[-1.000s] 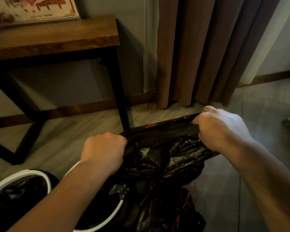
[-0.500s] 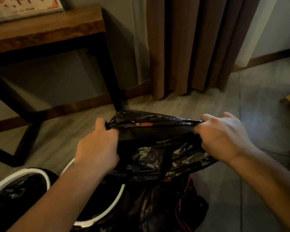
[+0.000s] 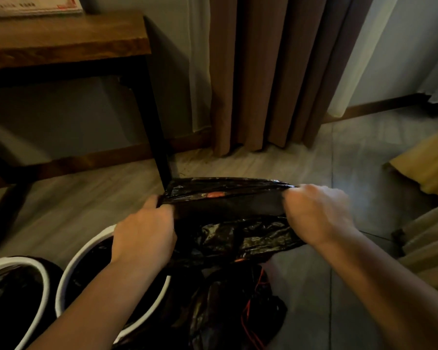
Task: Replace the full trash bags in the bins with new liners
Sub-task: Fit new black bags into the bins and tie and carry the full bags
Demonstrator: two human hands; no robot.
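Dim room, grey floor (image 3: 301,157), brown curtain (image 3: 263,72) behind: a black liner (image 3: 228,200) is held stretched just above and right of the white-rimmed bin (image 3: 62,281). Its top edge is gripped at opposite ends by the clenched left hand (image 3: 144,236) and right hand (image 3: 316,213), probably to spread the mouth for fitting. A crumpled black bag (image 3: 225,306) with red cord lies on the floor beside the bin, likely the pulled full one.

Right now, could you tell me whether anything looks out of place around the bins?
One thing: a crumpled black bag with a red drawstring lies on the floor beside the right-hand bin, not inside it. Otherwise nothing stands out; the left hand and right hand grip a black liner stretched between them.
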